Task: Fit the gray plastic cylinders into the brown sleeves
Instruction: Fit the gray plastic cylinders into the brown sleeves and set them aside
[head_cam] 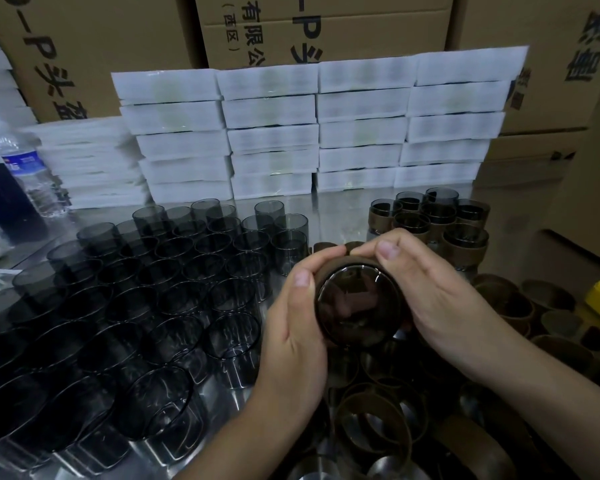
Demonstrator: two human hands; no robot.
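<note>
Cupping both hands' grip (355, 271) around the sleeved gray cylinder (359, 306).

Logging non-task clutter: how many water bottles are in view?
1. The clear water bottle with a blue label stands far left on the table, beside the low stack of white foam trays. Others could be hidden behind stacks.

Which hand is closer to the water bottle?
Left. The water bottle stands far off, back and left of the left hand. The right hand grips the other side of the sleeved cylinder, farther away.
</note>
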